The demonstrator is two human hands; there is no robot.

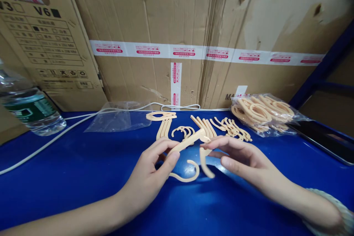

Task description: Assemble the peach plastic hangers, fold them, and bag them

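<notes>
My left hand (155,171) pinches a beige plastic hook piece (186,143) between thumb and fingers, just above the blue table (83,166). A curved hook end (190,175) hangs below it. My right hand (238,158) touches the same piece at its far end with its fingertips, and a short curved beige strip (206,164) hangs under them. Behind my hands lie several loose beige parts: straight strips (163,127), small hooks (184,131) and a fanned row (229,128).
A clear bag of beige hook parts (262,112) lies at the back right. An empty clear bag (118,118) and a white cable (55,136) lie to the left, near a water bottle (27,107). Cardboard boxes (177,25) wall the back. A dark tablet (323,136) lies right.
</notes>
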